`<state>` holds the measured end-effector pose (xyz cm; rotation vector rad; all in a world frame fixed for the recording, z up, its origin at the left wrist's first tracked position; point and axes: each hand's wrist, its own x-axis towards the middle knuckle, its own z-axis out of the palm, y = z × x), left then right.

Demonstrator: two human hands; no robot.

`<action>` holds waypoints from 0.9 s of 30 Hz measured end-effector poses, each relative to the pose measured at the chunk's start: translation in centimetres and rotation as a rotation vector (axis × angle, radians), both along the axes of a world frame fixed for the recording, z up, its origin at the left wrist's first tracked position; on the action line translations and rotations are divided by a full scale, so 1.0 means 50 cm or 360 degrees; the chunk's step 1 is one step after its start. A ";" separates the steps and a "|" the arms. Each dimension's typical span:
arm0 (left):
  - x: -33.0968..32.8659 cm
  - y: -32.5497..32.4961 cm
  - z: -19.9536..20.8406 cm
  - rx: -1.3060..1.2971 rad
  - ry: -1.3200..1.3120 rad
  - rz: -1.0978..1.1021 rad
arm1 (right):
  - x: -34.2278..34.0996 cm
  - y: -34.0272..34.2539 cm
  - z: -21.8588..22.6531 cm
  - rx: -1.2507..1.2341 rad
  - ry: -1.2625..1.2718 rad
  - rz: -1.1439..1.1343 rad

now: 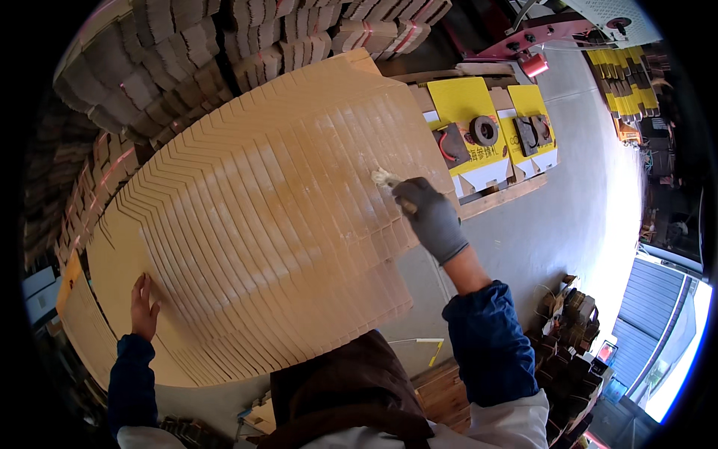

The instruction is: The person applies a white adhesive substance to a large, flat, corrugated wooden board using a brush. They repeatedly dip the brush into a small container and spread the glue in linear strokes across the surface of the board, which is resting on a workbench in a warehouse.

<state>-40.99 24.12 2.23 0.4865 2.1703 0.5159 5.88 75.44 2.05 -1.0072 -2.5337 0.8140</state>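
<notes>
In front of me lies a wide fan of overlapping brown cardboard sheets (254, 224), their edges stepped in close rows. Whitish wet-looking streaks run across the middle rows. My right hand (430, 217), in a grey glove, is closed round the handle of a brush (386, 178). The brush's pale bristles are over the right part of the fan; whether they touch it I cannot tell. My left hand (143, 307) is bare and rests with fingers stretched out on the plain sheet at the fan's left end.
Tall stacks of folded cardboard (164, 52) stand behind the fan. Beyond its right end are yellow printed box sheets (467, 105) with dark weights and a dark ring (483, 131) on top. A red machine frame (523, 37) is at the back; cardboard piles (572, 322) stand at right.
</notes>
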 end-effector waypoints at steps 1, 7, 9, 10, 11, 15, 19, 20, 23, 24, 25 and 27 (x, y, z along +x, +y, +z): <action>-0.001 0.004 -0.008 -0.0048 0.0135 -0.0230 | 0.040 0.052 -0.024 0.0088 0.0005 -0.0051; 0.019 0.037 0.005 0.0037 -0.0067 0.0284 | 0.030 -0.019 0.074 -0.0226 0.0080 0.0379; 0.008 0.013 -0.008 -0.0040 0.0119 0.0018 | 0.023 -0.063 0.069 -0.0249 -0.0084 0.0619; 0.004 -0.005 -0.013 -0.0149 0.0291 -0.0271 | 0.023 -0.069 0.068 -0.0212 -0.0147 0.0682; 0.009 0.007 -0.012 -0.0035 0.0106 0.0024 | 0.048 -0.039 0.056 -0.0161 -0.0212 0.0529; 0.002 -0.006 -0.014 -0.0145 0.0315 -0.0232 | 0.050 -0.033 0.071 0.0056 -0.0157 0.0405; 0.021 0.023 0.010 -0.0393 0.0675 -0.0768 | 0.050 -0.042 0.045 0.0022 -0.0089 0.0322; 0.016 0.014 0.009 -0.0360 0.0691 -0.0792 | 0.056 -0.017 0.042 0.0022 -0.0134 0.0184; 0.006 -0.002 -0.005 -0.0282 0.0686 -0.0776 | 0.021 -0.022 0.063 -0.0001 0.0068 -0.0001; 0.010 -0.003 0.006 -0.0285 0.0649 -0.0714 | -0.024 -0.063 0.073 -0.0058 0.0225 0.0083; 0.013 0.004 0.006 -0.0266 0.0610 -0.0659 | -0.059 -0.106 0.087 -0.0161 0.0238 0.0196; 0.019 0.018 0.005 -0.0296 0.0719 -0.0818 | -0.110 -0.164 0.061 -0.0297 0.0279 0.0320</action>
